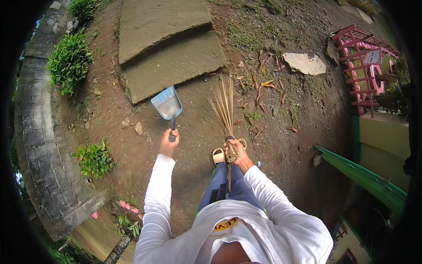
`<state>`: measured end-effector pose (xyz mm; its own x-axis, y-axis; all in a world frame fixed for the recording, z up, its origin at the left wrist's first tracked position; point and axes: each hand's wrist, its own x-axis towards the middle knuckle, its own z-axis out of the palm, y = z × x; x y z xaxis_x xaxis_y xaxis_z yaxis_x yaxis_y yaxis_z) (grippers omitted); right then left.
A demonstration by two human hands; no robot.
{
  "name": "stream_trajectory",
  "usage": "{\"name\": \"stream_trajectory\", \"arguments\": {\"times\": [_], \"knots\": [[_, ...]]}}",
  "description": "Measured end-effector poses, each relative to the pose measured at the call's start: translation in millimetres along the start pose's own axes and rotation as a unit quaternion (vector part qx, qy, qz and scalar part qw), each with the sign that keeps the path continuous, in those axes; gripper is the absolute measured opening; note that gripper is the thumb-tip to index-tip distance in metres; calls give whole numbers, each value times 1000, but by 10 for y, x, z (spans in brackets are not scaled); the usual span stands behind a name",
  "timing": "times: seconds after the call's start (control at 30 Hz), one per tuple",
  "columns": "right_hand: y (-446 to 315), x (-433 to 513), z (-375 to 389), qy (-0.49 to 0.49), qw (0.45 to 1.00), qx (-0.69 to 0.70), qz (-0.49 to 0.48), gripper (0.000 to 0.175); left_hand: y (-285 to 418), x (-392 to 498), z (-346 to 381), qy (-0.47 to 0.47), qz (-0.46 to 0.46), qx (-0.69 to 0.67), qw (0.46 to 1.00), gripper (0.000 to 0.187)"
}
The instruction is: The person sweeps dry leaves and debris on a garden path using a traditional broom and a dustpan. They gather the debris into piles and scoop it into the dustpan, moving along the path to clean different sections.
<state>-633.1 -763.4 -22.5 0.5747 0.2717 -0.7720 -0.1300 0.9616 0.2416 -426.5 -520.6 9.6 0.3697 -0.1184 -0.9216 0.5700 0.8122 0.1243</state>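
Note:
My left hand (169, 142) is closed around the black handle of a blue plastic dustpan (167, 103). The pan points away from me, its front edge by the lower concrete step (171, 66). In my right hand (238, 151) is a stick broom (225, 109), gripped at its bound end, with the thin bristles fanned out away from me. Broom and dustpan are apart. Dry fallen leaves (260, 90) lie on the ground to the right of the bristles.
A flat pale stone (304, 63) lies at the upper right, near a pink fence (359, 66). On the right stands a green door or panel (362, 178). Bushes (70, 62) and a block wall (43, 132) line the left. Loose stones (138, 128) lie near the dustpan.

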Motion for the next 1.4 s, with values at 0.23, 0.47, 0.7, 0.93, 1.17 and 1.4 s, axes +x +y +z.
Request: {"name": "stream_trajectory", "arguments": {"times": [0.23, 0.47, 0.7, 0.93, 1.17, 1.4], "knots": [[-953, -132, 101, 65, 978, -184, -72, 15, 108, 115, -3, 8, -55, 93, 994, 18], [-639, -615, -212, 119, 892, -294, -321, 62, 30, 294, -72, 32, -97, 124, 987, 16], [510, -652, -1168, 276, 916, -86, -278, 31, -146, 454, -18, 48, -160, 144, 976, 18], [-368, 172, -1025, 67, 977, 119, -162, 16, -351, 507, 51, 36, -176, 213, 960, 21], [-175, -774, -798, 31, 970, -31, -240, 28, -643, 458, 270, 60, -153, 257, 952, 24], [-453, -1497, -1108, 121, 983, -134, 12, 11, -989, 315, 474, 45, -177, 188, 965, 25]]}}
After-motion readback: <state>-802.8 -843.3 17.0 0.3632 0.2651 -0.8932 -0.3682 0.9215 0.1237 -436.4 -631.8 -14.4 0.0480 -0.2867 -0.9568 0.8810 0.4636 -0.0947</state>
